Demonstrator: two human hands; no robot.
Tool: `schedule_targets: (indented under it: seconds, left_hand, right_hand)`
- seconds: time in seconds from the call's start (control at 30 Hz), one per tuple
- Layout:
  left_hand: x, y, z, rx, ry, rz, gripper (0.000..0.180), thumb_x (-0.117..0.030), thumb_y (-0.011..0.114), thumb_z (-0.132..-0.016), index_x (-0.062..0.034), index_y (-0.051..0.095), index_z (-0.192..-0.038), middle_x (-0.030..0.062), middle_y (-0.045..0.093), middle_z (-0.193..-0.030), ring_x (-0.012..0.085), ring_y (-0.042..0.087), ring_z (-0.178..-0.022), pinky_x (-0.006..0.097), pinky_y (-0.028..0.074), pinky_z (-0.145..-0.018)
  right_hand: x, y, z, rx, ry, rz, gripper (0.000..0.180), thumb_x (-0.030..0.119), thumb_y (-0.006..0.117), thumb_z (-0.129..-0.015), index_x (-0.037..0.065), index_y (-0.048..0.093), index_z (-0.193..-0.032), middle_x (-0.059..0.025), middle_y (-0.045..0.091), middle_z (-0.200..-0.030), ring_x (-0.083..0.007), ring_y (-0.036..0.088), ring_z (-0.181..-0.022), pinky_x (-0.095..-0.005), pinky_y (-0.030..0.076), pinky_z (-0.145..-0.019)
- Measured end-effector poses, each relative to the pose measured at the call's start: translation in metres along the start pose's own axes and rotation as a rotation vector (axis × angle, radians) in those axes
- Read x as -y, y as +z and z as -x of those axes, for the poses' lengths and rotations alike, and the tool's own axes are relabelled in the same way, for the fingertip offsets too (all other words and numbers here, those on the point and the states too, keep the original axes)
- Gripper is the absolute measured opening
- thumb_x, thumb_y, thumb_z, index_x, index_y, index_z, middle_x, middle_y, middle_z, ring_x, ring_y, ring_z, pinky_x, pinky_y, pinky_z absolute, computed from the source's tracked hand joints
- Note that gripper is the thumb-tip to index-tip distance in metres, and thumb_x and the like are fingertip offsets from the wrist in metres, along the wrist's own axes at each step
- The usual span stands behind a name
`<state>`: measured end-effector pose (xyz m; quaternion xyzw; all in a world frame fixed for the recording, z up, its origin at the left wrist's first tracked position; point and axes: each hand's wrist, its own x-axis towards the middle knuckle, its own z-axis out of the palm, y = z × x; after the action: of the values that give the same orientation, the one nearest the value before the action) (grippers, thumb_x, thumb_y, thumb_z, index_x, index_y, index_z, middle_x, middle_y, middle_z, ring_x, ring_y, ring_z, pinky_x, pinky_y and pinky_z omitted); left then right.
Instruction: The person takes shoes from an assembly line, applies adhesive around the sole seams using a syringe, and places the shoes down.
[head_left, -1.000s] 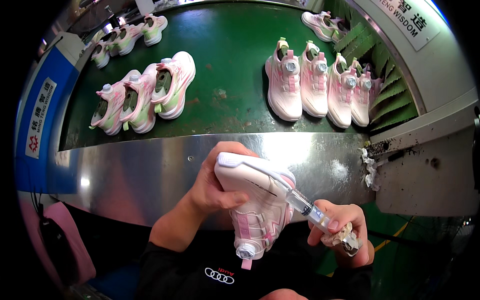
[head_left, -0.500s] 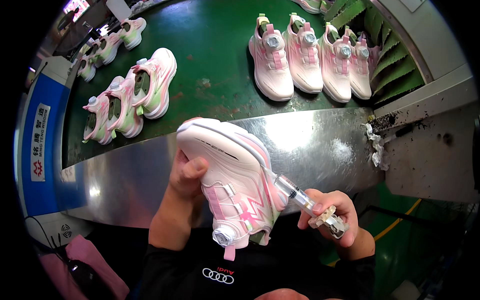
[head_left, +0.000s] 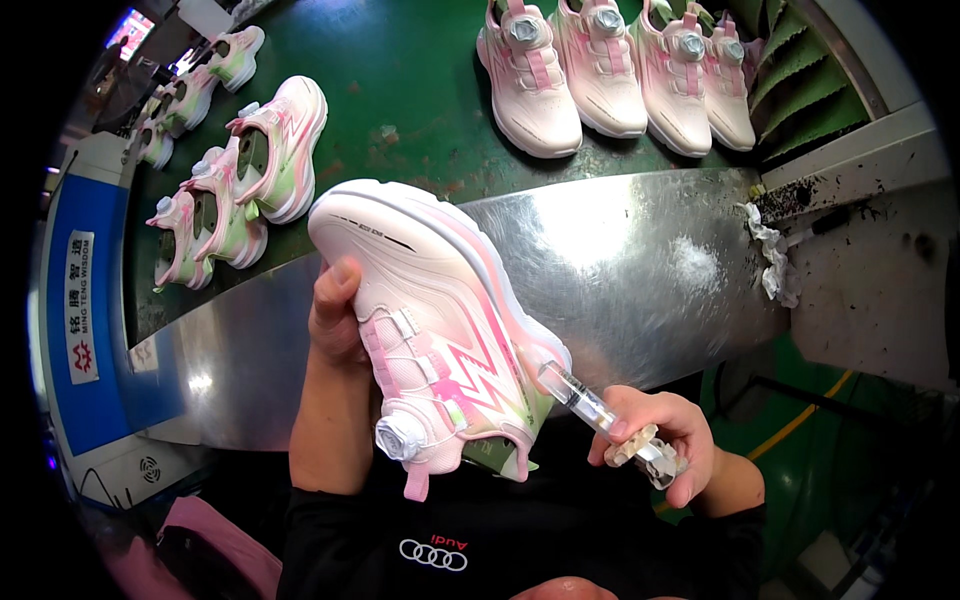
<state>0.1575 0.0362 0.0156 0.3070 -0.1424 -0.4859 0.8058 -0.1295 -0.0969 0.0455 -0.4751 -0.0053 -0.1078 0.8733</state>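
A pale pink sneaker (head_left: 440,330) with a white sole and a round lacing dial is tilted in front of me, toe up and away. My left hand (head_left: 338,310) is closed round its left side, thumb showing near the forefoot; the other fingers are hidden behind the shoe. In my right hand (head_left: 655,445) is a clear syringe (head_left: 580,398), its plunger end wrapped in crumpled, stained material. The syringe's tip points at the seam between the upper and the sole, toward the heel; whether it touches I cannot tell.
Several similar sneakers (head_left: 535,90) stand on the green belt (head_left: 400,120) at the far right, with more sneakers (head_left: 285,150) at the left. A bare metal ledge (head_left: 640,300) edges the belt. Crumpled white tissue (head_left: 768,255) lies at its right end, beside green flaps (head_left: 800,90).
The sneaker has moved left and nearer the camera, its sole edge turning slightly. The syringe tip has shifted along the seam from mid-foot toward the heel. The whole view has shifted a little.
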Motion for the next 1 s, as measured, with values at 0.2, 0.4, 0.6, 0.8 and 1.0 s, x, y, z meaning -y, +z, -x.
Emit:
schedule_targets:
  seconds: [0.2, 0.4, 0.6, 0.8, 1.0]
  left_hand:
    - [-0.002, -0.003, -0.005, 0.031, -0.072, 0.058, 0.061, -0.034, 0.061, -0.081, 0.0050, 0.045, -0.126, 0.0196, 0.058, -0.116, 0.0292, 0.060, -0.104, 0.040, 0.049, -0.091]
    - [-0.001, -0.005, -0.008, 0.020, -0.105, 0.143, 0.059, -0.034, 0.059, -0.084, 0.0037, 0.045, -0.127, 0.0194, 0.058, -0.118, 0.0291, 0.059, -0.106, 0.041, 0.048, -0.092]
    - [0.000, -0.002, -0.011, -0.073, -0.121, 0.127, 0.059, -0.036, 0.059, -0.083, 0.0016, 0.046, -0.127, 0.0184, 0.058, -0.118, 0.0291, 0.059, -0.106, 0.042, 0.048, -0.092]
    - [0.000, 0.001, -0.012, -0.115, -0.145, 0.105, 0.057, -0.040, 0.060, -0.083, -0.0039, 0.049, -0.125, 0.0146, 0.059, -0.117, 0.0274, 0.060, -0.104, 0.043, 0.050, -0.091]
    - [0.002, 0.003, -0.015, -0.147, -0.118, 0.075, 0.057, -0.040, 0.061, -0.082, -0.0049, 0.049, -0.125, 0.0142, 0.058, -0.118, 0.0275, 0.060, -0.105, 0.044, 0.049, -0.091]
  right_hand:
    - [-0.006, 0.003, 0.012, -0.003, -0.064, 0.056, 0.068, 0.042, 0.079, -0.071, -0.003, 0.056, -0.117, -0.0115, 0.063, -0.098, -0.0175, 0.050, -0.085, -0.0279, 0.038, -0.074]
    - [-0.012, 0.005, 0.021, -0.006, -0.119, 0.119, 0.066, 0.043, 0.078, -0.071, -0.002, 0.058, -0.115, -0.0098, 0.066, -0.096, -0.0168, 0.051, -0.080, -0.0280, 0.036, -0.070]
    - [-0.019, -0.002, 0.029, -0.015, -0.167, 0.148, 0.066, 0.044, 0.078, -0.071, -0.002, 0.059, -0.114, -0.0093, 0.067, -0.094, -0.0168, 0.051, -0.077, -0.0280, 0.036, -0.069]
    - [-0.025, -0.003, 0.032, -0.024, -0.193, 0.163, 0.065, 0.044, 0.078, -0.070, -0.001, 0.060, -0.113, -0.0085, 0.067, -0.094, -0.0170, 0.051, -0.076, -0.0283, 0.036, -0.069]
    - [-0.030, -0.006, 0.034, -0.031, -0.216, 0.169, 0.064, 0.043, 0.079, -0.069, 0.000, 0.060, -0.112, -0.0076, 0.067, -0.094, -0.0175, 0.051, -0.075, -0.0287, 0.037, -0.068]
